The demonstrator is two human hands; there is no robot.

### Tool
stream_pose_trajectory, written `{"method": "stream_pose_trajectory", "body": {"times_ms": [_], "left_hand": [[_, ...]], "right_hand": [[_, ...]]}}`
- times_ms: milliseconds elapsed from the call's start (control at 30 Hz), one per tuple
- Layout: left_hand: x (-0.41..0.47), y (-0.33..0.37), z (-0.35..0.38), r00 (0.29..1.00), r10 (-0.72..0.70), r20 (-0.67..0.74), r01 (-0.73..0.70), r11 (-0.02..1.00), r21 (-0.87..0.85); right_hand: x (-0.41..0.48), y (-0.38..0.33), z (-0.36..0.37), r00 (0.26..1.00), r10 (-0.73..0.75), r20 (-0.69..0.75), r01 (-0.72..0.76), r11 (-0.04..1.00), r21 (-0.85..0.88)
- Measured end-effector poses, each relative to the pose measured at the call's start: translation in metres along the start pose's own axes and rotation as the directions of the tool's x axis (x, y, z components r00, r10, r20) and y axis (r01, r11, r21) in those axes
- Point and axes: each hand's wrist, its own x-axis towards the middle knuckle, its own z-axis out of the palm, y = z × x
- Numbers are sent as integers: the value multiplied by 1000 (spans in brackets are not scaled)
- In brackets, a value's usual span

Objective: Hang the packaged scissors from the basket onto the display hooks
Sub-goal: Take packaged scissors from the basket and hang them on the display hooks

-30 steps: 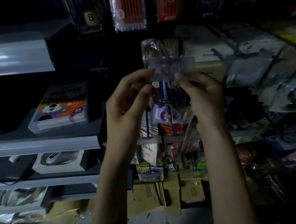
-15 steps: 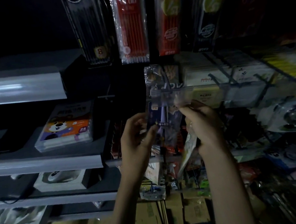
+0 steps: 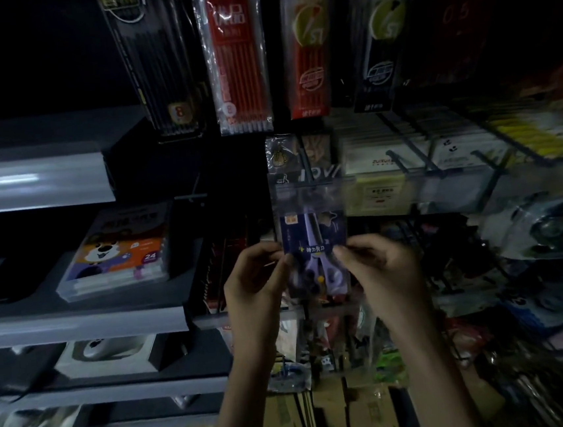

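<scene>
A clear packet of purple scissors (image 3: 312,231) with a dark blue card hangs upright in front of the display rack. My left hand (image 3: 257,281) pinches its left edge and my right hand (image 3: 378,269) pinches its right edge, both at mid-height. The packet's clear top strip lies level with a black display hook (image 3: 306,166) that juts out above it; whether the strip is on the hook I cannot tell. The basket is out of view.
Long packs of pencils (image 3: 237,59) hang above. Grey shelves (image 3: 77,322) on the left carry a crayon box (image 3: 119,260). More wire hooks (image 3: 440,160) with packaged goods fill the right side. Cardboard boxes (image 3: 327,415) stand on the floor below.
Both hands have slid down the packet from its top strip to its middle. The view has tilted upward, so the rack sits lower in the frame.
</scene>
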Motion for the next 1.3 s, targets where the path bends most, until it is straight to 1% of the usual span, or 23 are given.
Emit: {"method": "stream_pose_trajectory", "body": {"times_ms": [167,233,367,567,800,1067,1300], "left_hand": [[-6,-6,-2,998,67,17,-69,987,143],[-9,-8,-3,998,56,3,-56,983,176],[-8,-15,-8,999,31,-16,-28,981,192],[3,-15,-7,998,-3,-68,11,992,127],[23,-14,-4,997,-38,-73,41,998,43],[35,-13,1,998,-37,-51,39,998,40],[35,-21,5,998,-31,-62,36,995,92]], "right_hand": [[-4,11,4,999,-22,-28,21,999,-31],[-5,14,5,999,-32,-23,31,998,-47],[-6,17,9,998,-54,-21,52,996,-75],[2,17,19,995,-80,-57,74,992,-98],[19,18,33,993,-84,-84,75,992,-104],[36,12,35,994,-57,-89,38,978,-203],[36,13,29,995,-26,-101,-2,962,-272]]}}
